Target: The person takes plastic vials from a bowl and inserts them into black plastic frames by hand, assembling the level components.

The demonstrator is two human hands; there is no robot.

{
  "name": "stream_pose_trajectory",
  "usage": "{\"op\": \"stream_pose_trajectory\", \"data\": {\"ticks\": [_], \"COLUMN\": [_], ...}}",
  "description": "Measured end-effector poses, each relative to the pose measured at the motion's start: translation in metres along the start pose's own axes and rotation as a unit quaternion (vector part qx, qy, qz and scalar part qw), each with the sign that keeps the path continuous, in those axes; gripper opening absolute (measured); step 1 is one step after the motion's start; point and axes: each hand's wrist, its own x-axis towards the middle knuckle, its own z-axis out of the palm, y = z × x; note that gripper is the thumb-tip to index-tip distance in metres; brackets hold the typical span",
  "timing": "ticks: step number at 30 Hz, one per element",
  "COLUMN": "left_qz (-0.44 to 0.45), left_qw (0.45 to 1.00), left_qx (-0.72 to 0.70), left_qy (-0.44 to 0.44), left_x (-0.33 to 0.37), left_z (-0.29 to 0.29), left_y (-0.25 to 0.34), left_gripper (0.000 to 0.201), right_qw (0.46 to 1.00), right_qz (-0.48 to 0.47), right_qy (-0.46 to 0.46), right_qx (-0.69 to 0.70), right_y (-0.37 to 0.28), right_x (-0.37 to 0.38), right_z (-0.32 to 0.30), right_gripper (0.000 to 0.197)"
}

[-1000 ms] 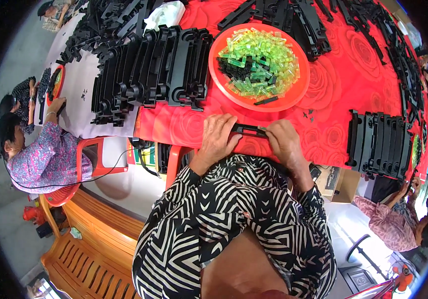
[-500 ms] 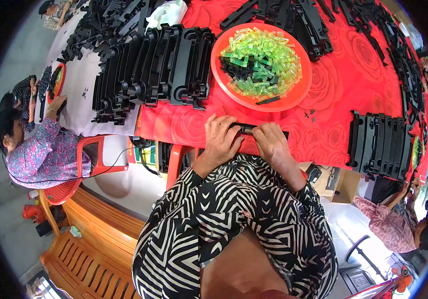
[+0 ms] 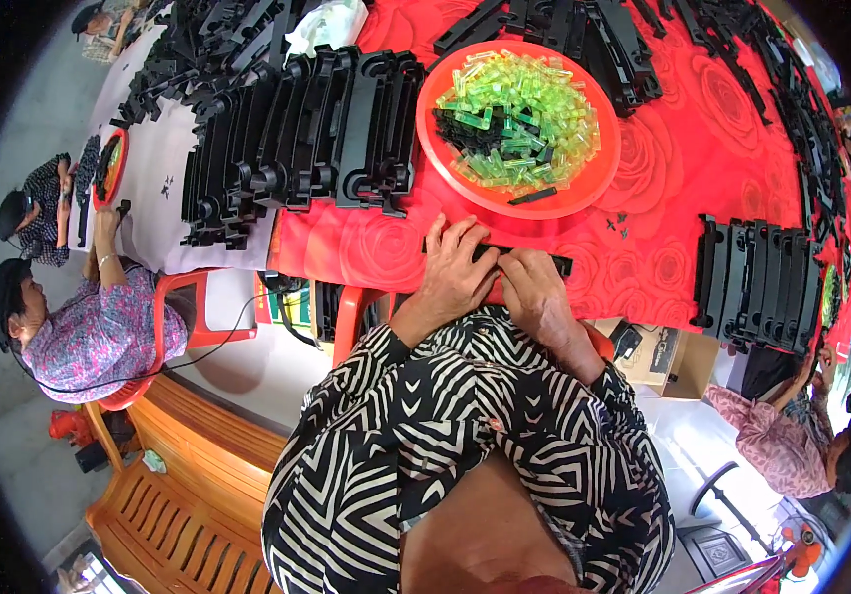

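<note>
— Where's the piece being worked on?

— It's a long, narrow black plastic strip lying flat on the red rose-patterned tablecloth, right at the near table edge. The left hand presses down on its left end with fingers spread and curled over it; the right hand covers the middle, fingertips clamped on the strip. Only the right end pokes out past the right hand.

— What could go wrong?

— I'd guess the strip could slide off the edge toward the lap, since it sits so close to the rim and the glossy cloth looks slick. Uneven pressing might also flex the thin plastic. And the tiny black bits loose on the cloth just beyond the right hand could easily get swept away by a wrist.

— What's around?

— Straight ahead of both hands is a round orange plastic tray heaped with small translucent green blocks and some dark pieces. Ahead and to the left of the left hand stand rows of black moulded plastic frames, ribbed, curved at the ends. Another rack of similar black frames sits well off to the right of the right hand.

— Textures?

— Hard, matte black plastic; glassy green pieces; smooth shiny cloth.
</note>
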Motion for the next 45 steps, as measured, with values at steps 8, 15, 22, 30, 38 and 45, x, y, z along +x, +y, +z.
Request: {"op": "stream_pose_trajectory", "data": {"ticks": [8,15,22,30,38,45], "left_qz": [0.006,0.010,0.017,0.027,0.021,0.014], "left_qw": [1.000,1.000,1.000,0.998,0.999,0.999], "left_qx": [0.011,0.004,-0.019,-0.056,-0.045,-0.039], "left_qy": [0.011,0.009,0.014,0.012,0.005,-0.003], "left_x": [-0.003,-0.002,-0.006,-0.004,-0.005,-0.002], "left_z": [0.008,0.008,0.007,0.008,0.005,0.003], "left_y": [-0.004,-0.003,-0.004,-0.008,-0.005,-0.004], "left_gripper": [0.025,0.022,0.023,0.025,0.022,0.027], "right_qw": [0.997,0.997,0.997,0.998,0.993,0.998], "right_qz": [-0.044,-0.026,-0.044,-0.034,-0.032,-0.013], "right_qy": [-0.009,0.058,0.013,0.028,0.110,0.064], "right_qx": [-0.070,-0.035,-0.068,-0.045,0.017,0.014], "right_y": [-0.002,0.002,-0.004,0.000,0.010,0.012], "right_x": [-0.001,-0.010,-0.004,-0.006,-0.008,-0.008], "right_z": [-0.003,0.006,-0.001,0.001,-0.032,-0.026], "right_gripper": [0.034,0.036,0.036,0.033,0.039,0.044]}}
